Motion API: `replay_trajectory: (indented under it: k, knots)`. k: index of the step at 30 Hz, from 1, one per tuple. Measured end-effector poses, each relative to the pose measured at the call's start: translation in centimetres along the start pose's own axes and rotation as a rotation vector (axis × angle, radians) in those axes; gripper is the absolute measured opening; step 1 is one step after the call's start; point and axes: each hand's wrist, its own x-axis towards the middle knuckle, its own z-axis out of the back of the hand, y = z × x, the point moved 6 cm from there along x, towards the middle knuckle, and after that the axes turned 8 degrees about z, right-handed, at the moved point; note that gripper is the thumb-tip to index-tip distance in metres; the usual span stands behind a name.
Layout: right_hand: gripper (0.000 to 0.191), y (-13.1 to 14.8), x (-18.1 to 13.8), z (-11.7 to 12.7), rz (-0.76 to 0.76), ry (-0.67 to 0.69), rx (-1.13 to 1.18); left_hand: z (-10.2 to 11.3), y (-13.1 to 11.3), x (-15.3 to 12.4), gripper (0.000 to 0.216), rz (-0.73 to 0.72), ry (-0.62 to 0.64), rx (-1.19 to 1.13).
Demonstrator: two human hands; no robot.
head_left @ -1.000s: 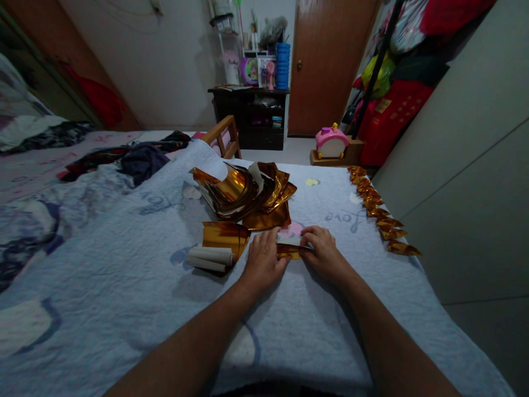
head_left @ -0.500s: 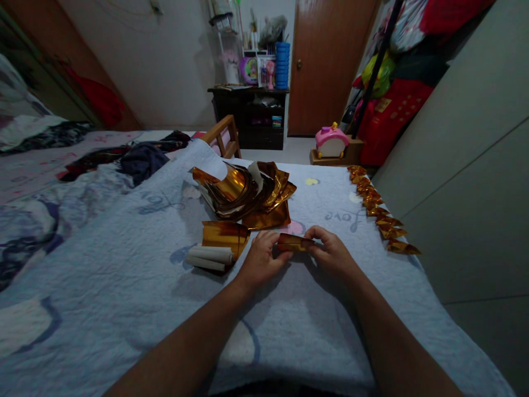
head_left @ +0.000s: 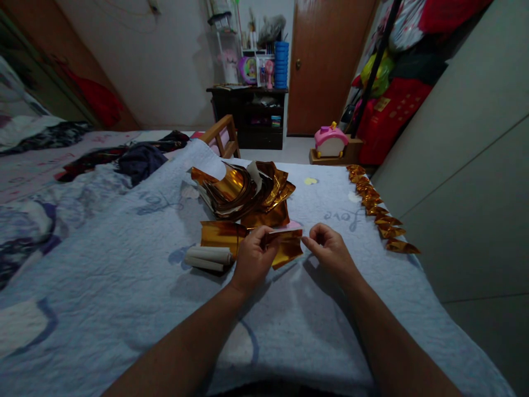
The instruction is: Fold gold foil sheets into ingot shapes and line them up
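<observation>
A sheet of gold foil paper (head_left: 289,249), its lower part hanging open below a folded top edge, is pinched in my left hand (head_left: 255,258) between thumb and fingers. My right hand (head_left: 330,248) has its thumb and fingers closed at the sheet's right edge. Just left of my left hand lies another gold foil sheet (head_left: 219,234), with rolled pale paper (head_left: 209,257) in front of it. Beyond both hands rests a fanned, curled stack of gold foil paper (head_left: 239,190).
A row of folded gold foil pieces (head_left: 377,212) runs along the right edge of the blue bedspread (head_left: 136,309). Dark clothing (head_left: 140,162) lies at the left. Behind the bed are a dark cabinet (head_left: 248,118) and a pink toy (head_left: 331,140); a pale panel (head_left: 467,182) stands at right.
The narrow folded strip of gold foil paper held between both hands has opened downward into a wider sheet. My right hand has shifted slightly toward its outer edge.
</observation>
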Motion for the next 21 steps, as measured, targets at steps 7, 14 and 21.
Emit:
replay_trajectory:
  k: [7, 14, 21]
  knots:
    - [0.018, 0.7, -0.7, -3.0, 0.015, 0.199, 0.128, 0.0, -0.8, -0.5, 0.012, -0.101, -0.061, 0.112]
    - [0.036, 0.9, -1.3, -4.3, 0.052, 0.263, 0.261, -1.3, -2.2, -1.4, 0.006, -0.349, 0.023, 0.266]
    - [0.032, 1.4, -1.3, -3.6, 0.000, 0.185, 0.217, -1.9, -2.1, -1.7, 0.018, -0.366, 0.085, 0.336]
